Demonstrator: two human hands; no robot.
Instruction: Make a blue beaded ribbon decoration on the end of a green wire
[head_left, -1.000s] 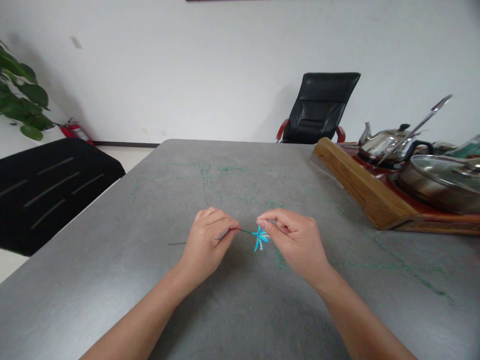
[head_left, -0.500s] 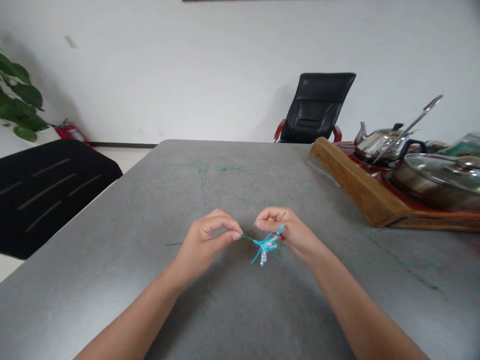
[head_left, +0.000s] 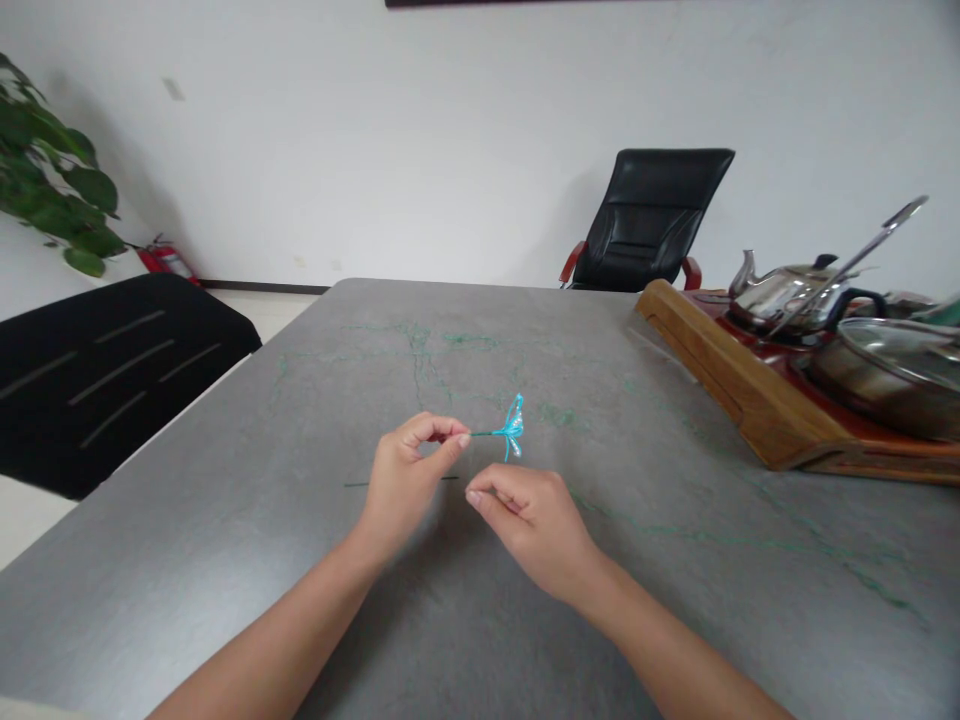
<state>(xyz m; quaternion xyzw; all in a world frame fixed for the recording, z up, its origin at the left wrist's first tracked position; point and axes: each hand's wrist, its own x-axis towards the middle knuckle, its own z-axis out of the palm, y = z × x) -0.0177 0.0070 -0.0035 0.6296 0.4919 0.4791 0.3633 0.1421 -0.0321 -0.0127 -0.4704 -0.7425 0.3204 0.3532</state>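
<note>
A blue beaded flower point(head_left: 513, 430) on a thin green stem points to the right. My left hand point(head_left: 411, 468) pinches the stem between thumb and index finger. Below the flower is my right hand point(head_left: 531, 515), its thumb and fingertips drawn together; whether something thin is between them is too small to tell. A thin dark stick point(head_left: 357, 485) lies on the grey table point(head_left: 225, 560), passing behind my left hand, with its right end close to my right fingertips.
At the right stands a wooden tea tray point(head_left: 720, 400) with a steel kettle point(head_left: 787, 290) and a lidded pot point(head_left: 892, 370). Black chairs point(head_left: 652, 225) are beyond the table and at its left. Green vein-like marks run over the tabletop.
The flower has moved up and turned more upright in my left hand. My right hand has moved from beside the flower to below it, down and left. The view has shifted slightly.
</note>
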